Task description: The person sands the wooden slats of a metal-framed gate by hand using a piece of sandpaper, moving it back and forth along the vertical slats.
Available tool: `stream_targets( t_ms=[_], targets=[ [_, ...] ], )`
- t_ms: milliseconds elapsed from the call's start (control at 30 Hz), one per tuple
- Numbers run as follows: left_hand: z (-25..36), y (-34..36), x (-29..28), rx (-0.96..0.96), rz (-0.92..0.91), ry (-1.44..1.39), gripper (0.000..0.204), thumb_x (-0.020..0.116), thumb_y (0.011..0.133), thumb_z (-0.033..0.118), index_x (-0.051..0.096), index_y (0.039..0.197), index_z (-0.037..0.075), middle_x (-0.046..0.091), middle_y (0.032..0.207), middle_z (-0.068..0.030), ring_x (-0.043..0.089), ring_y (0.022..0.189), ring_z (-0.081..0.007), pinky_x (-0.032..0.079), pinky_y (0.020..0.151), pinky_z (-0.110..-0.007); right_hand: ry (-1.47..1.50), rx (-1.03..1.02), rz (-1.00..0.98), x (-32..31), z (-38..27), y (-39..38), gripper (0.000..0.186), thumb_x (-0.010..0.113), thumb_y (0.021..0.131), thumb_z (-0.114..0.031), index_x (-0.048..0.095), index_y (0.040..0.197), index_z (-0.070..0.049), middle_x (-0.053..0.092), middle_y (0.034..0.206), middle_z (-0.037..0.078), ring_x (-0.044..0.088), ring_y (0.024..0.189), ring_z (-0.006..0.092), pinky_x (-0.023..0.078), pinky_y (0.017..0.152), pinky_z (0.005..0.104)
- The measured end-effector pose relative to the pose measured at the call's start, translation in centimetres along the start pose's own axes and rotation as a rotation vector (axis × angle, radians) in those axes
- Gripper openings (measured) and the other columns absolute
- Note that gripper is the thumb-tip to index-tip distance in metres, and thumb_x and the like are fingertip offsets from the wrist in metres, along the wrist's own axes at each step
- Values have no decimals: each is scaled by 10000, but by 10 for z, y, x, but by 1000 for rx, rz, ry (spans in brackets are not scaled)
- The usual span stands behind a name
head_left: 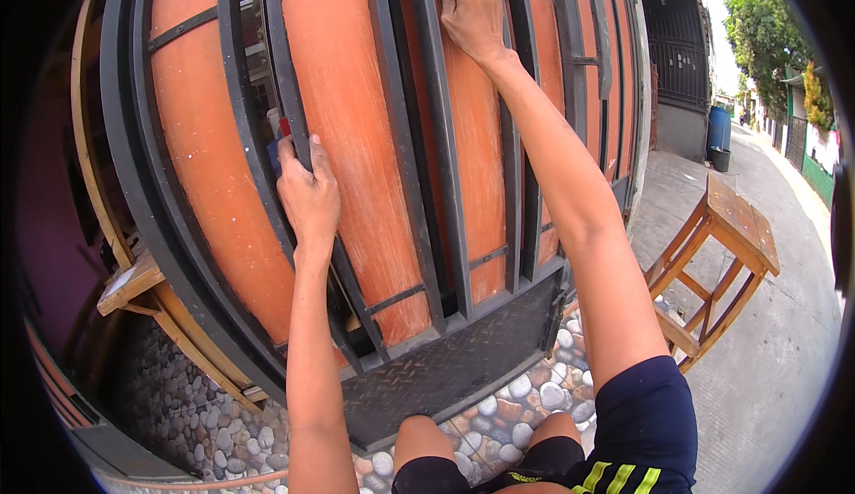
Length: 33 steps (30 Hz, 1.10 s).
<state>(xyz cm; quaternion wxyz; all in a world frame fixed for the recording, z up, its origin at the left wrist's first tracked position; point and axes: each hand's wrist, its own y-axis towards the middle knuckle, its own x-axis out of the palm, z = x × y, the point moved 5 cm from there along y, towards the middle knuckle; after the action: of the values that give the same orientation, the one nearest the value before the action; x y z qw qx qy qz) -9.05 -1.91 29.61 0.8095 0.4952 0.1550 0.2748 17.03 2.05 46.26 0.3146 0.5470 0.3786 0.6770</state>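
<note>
while both arms reach up from the lower edge, the left hand [307, 193] is clamped round a dark metal bar [287, 93] at centre left of the frame, fingers curled behind it, a small blue thing [274, 157] tucked under them. the bar's long axis runs nearly upright. the right hand [470, 8] lies higher, at top centre, fingers together and flat on the gate [356, 138], which shows orange panels scuffed pale behind black bars.

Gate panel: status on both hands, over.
Left hand gripping a dark bar. Right hand flat, high on the orange gate panel. Wooden stool stands clear, right.
</note>
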Motion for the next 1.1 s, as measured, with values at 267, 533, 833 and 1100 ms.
stream_targets(
  t_ms=[267, 533, 833, 1100],
  targets=[
    [-3, 0, 1, 68, 41, 51, 424, 463, 969, 290, 477, 1181, -77, 630, 905, -286, 644, 863, -392, 484, 724, -410, -4, -8, -50, -4, 0, 4, 247, 594, 842, -161, 695, 1067, -159, 666, 1112, 71, 562, 827, 240, 423, 770, 351],
    [0, 1, -1, 50, 17, 62, 377, 474, 967, 255, 476, 1183, -53, 628, 808, -268, 668, 761, -360, 498, 646, -404, 84, -104, -61, -7, 0, 5, 226, 602, 832, -151, 705, 1032, -170, 668, 1110, 40, 559, 814, 227, 408, 755, 352],
    [-4, 2, 0, 140, 86, 77, 405, 478, 965, 244, 460, 1212, -76, 641, 837, -262, 670, 771, -356, 496, 646, -394, 93, -147, 23, -10, -8, 5, 222, 591, 814, -126, 710, 997, -165, 672, 1083, 63, 549, 782, 247, 395, 725, 372],
    [-1, 1, -4, 64, 26, 45, 367, 467, 968, 231, 474, 1179, -69, 636, 866, -276, 670, 784, -358, 496, 663, -410, 181, -135, -46, -9, 3, 8, 207, 559, 862, -176, 715, 999, -176, 678, 1089, 7, 551, 819, 263, 417, 795, 370]
  ],
)
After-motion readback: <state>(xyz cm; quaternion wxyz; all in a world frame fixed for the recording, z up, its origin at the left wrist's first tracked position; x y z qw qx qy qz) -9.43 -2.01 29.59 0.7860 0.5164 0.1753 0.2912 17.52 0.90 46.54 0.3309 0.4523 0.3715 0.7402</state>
